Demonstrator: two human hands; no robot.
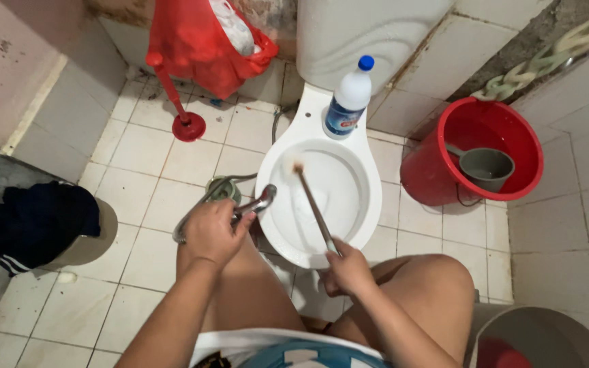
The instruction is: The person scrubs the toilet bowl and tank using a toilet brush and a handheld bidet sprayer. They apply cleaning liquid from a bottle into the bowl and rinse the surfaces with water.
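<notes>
A white toilet bowl [369,197] stands in front of me, seat-less, with its tank against the wall. My right hand [346,270] grips the handle of a thin brush [313,206] whose head rests inside the bowl near its far left. My left hand [214,232] holds a metal spray nozzle [258,202] with a hose, aimed over the bowl's left rim. A white bottle [349,100] with a blue cap stands on the toilet's back ledge. My bare knees frame the bowl's near edge.
A red bucket [444,178] holding a grey dipper [487,167] sits right of the toilet. A red plunger [187,124] and red bag [199,41] stand at the back left. Dark cloth [35,221] lies on a stool at left. A grey bin [547,334] is near right.
</notes>
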